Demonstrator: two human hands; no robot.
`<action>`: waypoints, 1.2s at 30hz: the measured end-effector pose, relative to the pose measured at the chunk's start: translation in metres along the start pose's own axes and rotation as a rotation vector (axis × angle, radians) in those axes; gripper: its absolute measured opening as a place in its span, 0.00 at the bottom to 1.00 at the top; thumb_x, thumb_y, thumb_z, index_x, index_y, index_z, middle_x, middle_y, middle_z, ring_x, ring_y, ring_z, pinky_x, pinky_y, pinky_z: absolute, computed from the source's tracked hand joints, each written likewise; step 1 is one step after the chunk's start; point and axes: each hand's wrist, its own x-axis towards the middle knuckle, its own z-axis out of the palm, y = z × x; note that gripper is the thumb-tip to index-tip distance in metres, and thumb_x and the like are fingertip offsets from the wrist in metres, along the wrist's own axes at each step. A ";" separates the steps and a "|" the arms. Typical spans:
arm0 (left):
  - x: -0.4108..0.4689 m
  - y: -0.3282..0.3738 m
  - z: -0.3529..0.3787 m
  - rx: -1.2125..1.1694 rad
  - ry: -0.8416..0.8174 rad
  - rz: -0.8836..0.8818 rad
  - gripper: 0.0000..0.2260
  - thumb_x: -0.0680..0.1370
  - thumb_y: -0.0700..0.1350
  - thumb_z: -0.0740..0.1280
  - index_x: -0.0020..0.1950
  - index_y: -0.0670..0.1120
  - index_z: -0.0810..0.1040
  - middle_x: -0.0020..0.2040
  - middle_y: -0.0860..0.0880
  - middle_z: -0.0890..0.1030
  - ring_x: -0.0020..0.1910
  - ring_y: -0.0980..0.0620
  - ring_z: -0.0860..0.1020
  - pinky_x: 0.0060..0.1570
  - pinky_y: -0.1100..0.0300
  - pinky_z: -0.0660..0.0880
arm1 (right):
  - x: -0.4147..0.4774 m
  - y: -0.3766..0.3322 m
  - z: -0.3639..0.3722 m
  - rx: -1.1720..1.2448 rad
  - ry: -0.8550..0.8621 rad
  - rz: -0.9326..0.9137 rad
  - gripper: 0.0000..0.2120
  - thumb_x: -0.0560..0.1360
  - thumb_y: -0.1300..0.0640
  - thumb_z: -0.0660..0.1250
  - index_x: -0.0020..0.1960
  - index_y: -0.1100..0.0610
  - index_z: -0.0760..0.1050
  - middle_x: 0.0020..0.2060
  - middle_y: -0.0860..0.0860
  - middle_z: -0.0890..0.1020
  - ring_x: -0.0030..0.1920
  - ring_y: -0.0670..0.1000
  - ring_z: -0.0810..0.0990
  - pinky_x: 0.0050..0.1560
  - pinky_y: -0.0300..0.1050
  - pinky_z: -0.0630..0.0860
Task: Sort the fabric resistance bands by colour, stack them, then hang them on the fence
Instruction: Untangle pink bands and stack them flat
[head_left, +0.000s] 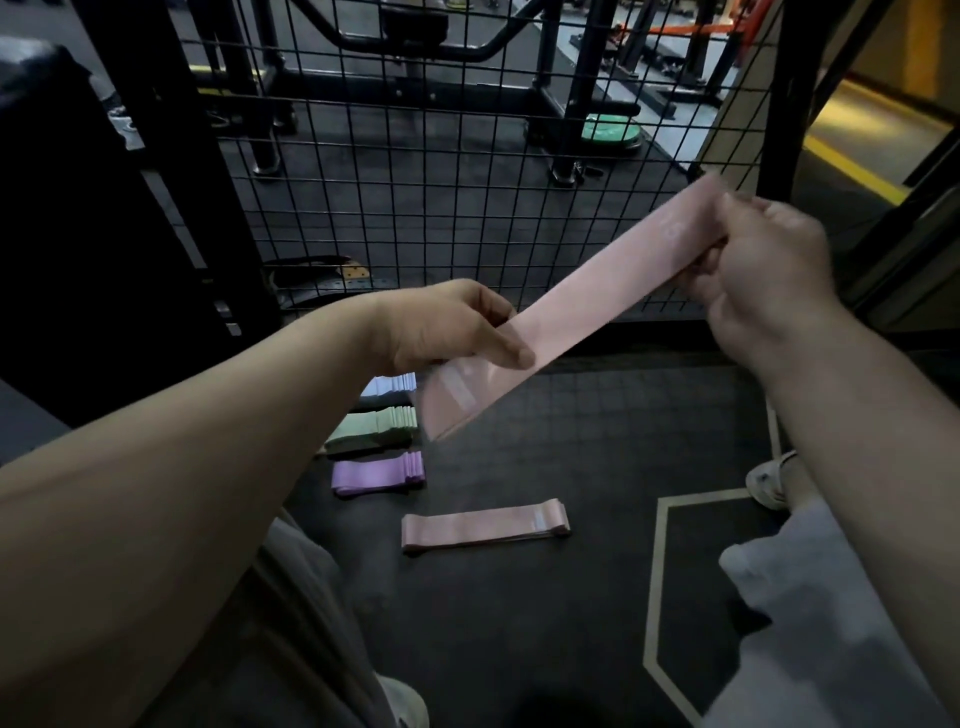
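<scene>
The left hand (457, 327) pinches the lower end of a pink band (571, 306), and the right hand (763, 275) grips its upper end, holding it flat just before the fence (415, 182). On the floor (571, 623) below the fence lie a pink stack (485, 525), a purple stack (376, 475), a green stack (371, 428) and what looks like a pale blue stack (389, 387), half hidden.

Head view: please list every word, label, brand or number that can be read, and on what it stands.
No text can be read.
Pale print on the held pink band near the right hand: blurred.
White label on the same band near the left hand: blurred.
Small label on the pink stack on the floor: too small to read.
</scene>
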 end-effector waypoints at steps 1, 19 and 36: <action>-0.001 0.000 0.000 0.032 -0.006 -0.033 0.12 0.72 0.39 0.76 0.53 0.37 0.82 0.44 0.45 0.83 0.41 0.48 0.81 0.40 0.58 0.78 | 0.006 0.004 -0.005 0.012 0.044 0.011 0.05 0.82 0.57 0.60 0.50 0.52 0.73 0.52 0.53 0.81 0.52 0.51 0.83 0.43 0.48 0.84; 0.006 0.000 -0.021 -0.044 0.573 -0.084 0.08 0.70 0.34 0.76 0.45 0.40 0.80 0.39 0.42 0.83 0.29 0.52 0.80 0.33 0.58 0.79 | 0.012 0.080 -0.058 -0.014 0.203 0.361 0.08 0.81 0.62 0.61 0.46 0.55 0.75 0.48 0.54 0.82 0.48 0.52 0.82 0.40 0.47 0.80; 0.010 0.003 -0.004 -0.134 0.463 0.167 0.04 0.76 0.37 0.72 0.48 0.43 0.78 0.45 0.43 0.82 0.44 0.47 0.81 0.54 0.47 0.79 | -0.019 0.106 -0.057 -0.552 0.003 0.286 0.04 0.78 0.61 0.64 0.52 0.55 0.76 0.55 0.55 0.79 0.60 0.57 0.77 0.62 0.55 0.75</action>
